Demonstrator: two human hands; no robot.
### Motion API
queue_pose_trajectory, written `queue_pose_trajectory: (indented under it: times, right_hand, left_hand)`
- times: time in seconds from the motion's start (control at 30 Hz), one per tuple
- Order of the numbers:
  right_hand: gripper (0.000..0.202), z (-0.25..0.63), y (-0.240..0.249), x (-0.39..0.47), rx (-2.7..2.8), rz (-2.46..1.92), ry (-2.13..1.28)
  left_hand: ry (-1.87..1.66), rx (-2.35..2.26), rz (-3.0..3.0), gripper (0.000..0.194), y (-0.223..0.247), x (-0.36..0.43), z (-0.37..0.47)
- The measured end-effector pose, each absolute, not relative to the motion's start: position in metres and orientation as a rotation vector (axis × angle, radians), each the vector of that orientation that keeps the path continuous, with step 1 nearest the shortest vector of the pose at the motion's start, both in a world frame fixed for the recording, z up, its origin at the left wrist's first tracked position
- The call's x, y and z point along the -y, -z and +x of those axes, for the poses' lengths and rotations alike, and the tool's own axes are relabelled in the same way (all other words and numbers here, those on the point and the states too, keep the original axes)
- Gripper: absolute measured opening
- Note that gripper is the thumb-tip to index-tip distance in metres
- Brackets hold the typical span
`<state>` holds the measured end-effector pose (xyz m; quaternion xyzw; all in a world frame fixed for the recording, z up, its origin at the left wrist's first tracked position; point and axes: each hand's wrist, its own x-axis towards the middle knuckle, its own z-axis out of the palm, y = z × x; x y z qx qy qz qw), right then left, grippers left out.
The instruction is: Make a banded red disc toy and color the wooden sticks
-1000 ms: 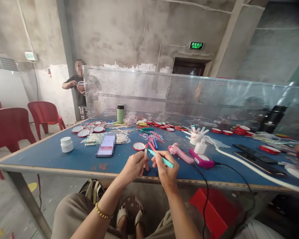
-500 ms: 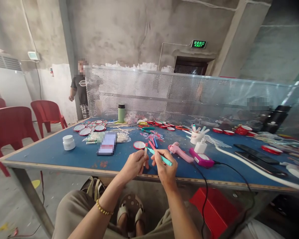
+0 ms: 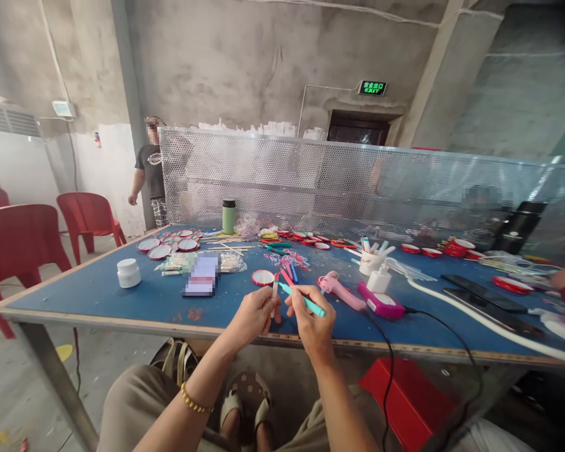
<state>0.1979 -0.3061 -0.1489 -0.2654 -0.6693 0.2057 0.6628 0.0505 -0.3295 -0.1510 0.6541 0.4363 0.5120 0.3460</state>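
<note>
My left hand is closed around a thin pale wooden stick, held upright, its top end coloured red and green. In my right hand is a turquoise marker pen, gripped like a writing tool. The pen's tip points left at the stick, close to its coloured part; whether it touches I cannot tell. Just beyond my left hand lies a round red-rimmed disc. Pink and blue marker pens lie behind my fingers on the blue table.
A phone and white jar are to the left. Right of my hands lie a pink hot-tool, a purple box with a cable and a cup of pens. A green bottle stands behind. A person stands at the far left.
The camera view has shifted slightly. My hands keep the same grip on the stick and pen, with the pen tip still near the stick's top. The standing person's arm and head have moved a little.
</note>
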Motion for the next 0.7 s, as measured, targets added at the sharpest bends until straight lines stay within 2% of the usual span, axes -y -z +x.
queue_pose_trajectory:
  times: [0.5, 0.7]
  right_hand:
    - [0.019, 0.1968, 0.1465, 0.3077, 1.514, -0.629, -0.468]
    - [0.017, 0.1965, 0.1473, 0.3075, 1.498, -0.631, -0.467]
  left_hand:
    - [-1.319, -1.141, 1.716, 0.036, 0.1498, 0.3308, 0.049]
    - [-1.319, -1.142, 1.717, 0.033, 0.15, 0.3305, 0.0492]
